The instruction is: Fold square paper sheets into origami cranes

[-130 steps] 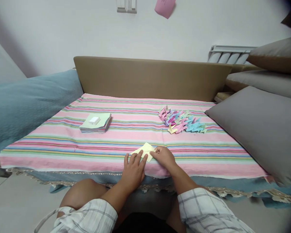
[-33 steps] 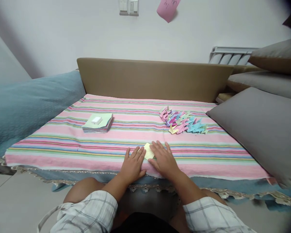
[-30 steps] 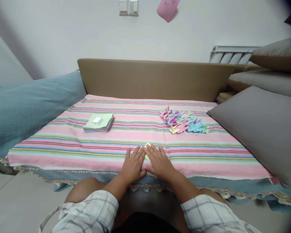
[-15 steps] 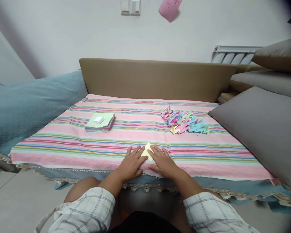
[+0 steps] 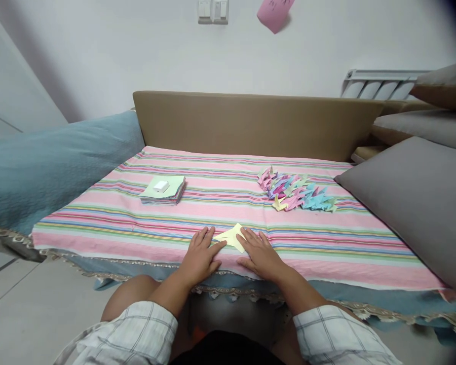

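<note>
A folded pale yellow paper (image 5: 231, 236) lies near the front edge of the striped cloth (image 5: 220, 205). My left hand (image 5: 199, 255) rests flat with its fingers stretched out, fingertips on the paper's left corner. My right hand (image 5: 261, 254) lies flat too, fingers spread, pressing the paper's right side. Neither hand grips anything.
A stack of coloured paper squares (image 5: 163, 189) with a small white block on top sits at the left. A cluster of folded paper cranes (image 5: 296, 189) lies at the right. Grey cushions (image 5: 414, 203) border the right side, a blue blanket (image 5: 49, 162) the left, a brown backrest (image 5: 251, 121) behind.
My hands have drawn apart a little, so more of the yellow paper shows between them. The camera view has shifted to the left.
</note>
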`<state>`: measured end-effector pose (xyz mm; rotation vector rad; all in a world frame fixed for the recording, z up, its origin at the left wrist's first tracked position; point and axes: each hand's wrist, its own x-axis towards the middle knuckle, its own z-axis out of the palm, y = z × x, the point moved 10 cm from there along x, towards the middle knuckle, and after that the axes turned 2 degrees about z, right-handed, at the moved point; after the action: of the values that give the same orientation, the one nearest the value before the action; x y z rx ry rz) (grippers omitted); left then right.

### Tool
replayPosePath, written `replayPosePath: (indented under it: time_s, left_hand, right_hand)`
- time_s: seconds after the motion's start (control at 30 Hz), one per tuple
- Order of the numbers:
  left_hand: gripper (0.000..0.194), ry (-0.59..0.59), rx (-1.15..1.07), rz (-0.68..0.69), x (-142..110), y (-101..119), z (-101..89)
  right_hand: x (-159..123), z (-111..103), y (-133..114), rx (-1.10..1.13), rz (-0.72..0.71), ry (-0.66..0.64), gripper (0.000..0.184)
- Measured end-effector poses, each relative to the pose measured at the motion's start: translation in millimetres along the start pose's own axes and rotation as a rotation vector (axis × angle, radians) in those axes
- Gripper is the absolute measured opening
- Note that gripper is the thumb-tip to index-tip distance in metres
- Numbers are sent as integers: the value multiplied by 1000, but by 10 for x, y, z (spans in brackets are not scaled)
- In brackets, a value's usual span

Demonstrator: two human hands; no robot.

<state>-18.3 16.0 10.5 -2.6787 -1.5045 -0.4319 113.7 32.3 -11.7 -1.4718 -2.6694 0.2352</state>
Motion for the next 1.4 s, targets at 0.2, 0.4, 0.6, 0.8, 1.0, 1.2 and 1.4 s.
replayPosePath:
  time_s: [0.2, 0.4, 0.6, 0.8, 1.0, 1.2, 1.4]
  left_hand:
    - [55, 63, -18, -98, -68, -165, -88]
    - [50, 106, -33, -96, -70, -188, -144]
    - [25, 223, -44, -110, -46, -301, -280]
    - [18, 453, -28, 32, -10, 10, -577]
    - [32, 365, 49, 168, 172, 338, -336]
    - [21, 431, -63, 216, 260, 214, -254]
    - [21, 412, -126, 216, 229, 216, -296]
  right_hand:
    - [0, 12, 4, 23, -9, 12, 68]
    - [5, 17, 8, 21, 0, 14, 68]
    - [2, 16, 7, 15, -15, 42, 71]
    - [5, -10, -6, 18, -11, 86, 68]
    - [6, -53, -10, 35, -11, 125, 67]
    - [7, -130, 2, 58, -28, 181, 60]
    - [-22, -269, -90, 40, -71, 308, 44]
